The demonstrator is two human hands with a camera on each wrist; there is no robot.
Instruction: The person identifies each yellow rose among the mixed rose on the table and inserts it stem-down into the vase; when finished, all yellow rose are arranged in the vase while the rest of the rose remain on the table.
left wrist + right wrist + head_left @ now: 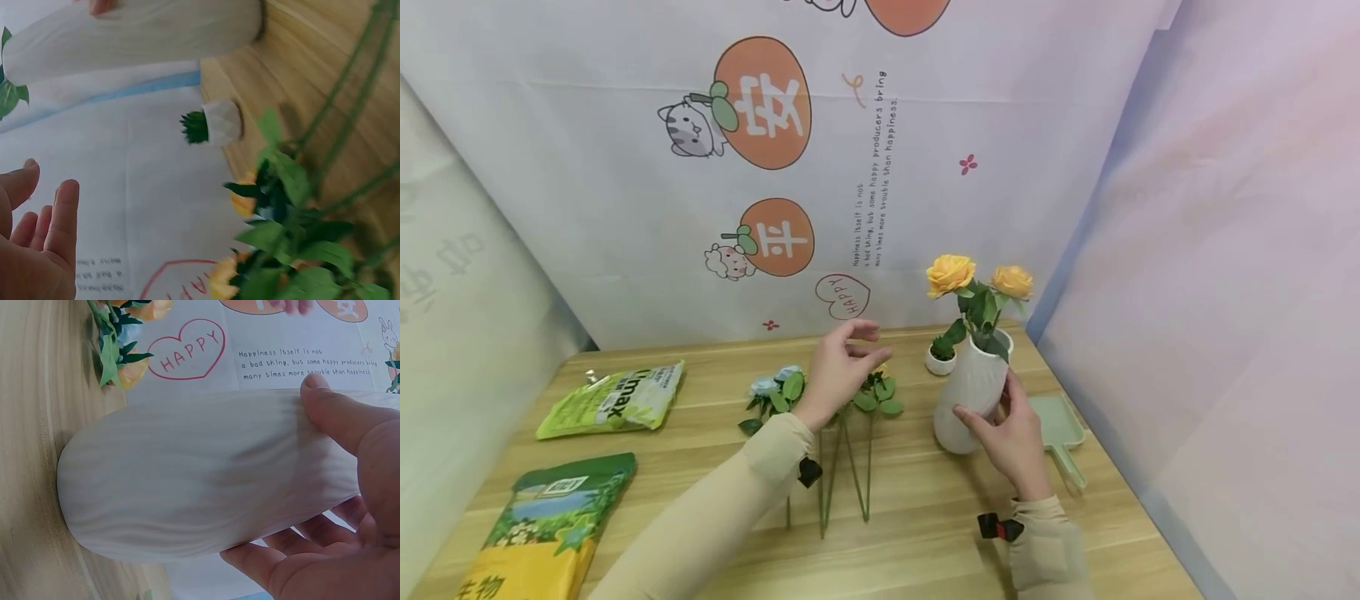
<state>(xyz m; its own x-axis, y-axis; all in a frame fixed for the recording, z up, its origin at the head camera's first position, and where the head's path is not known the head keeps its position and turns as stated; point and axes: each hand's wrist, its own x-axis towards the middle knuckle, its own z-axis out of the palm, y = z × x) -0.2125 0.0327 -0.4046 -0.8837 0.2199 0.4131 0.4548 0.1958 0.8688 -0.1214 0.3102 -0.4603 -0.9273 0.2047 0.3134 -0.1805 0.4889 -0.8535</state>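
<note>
Gripping a tall, rounded white vase (967, 388) with right hand (1017, 437). Holding left hand (837, 373) relaxed near blue, green-leaved flowers (765, 386).

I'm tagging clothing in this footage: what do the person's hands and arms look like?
The left sleeve and right sleeve are plain beige and reach the wrists. The left hand and right hand wear no gloves. A black piece shows by the left cuff; a second black piece, with some red, by the right.
</note>
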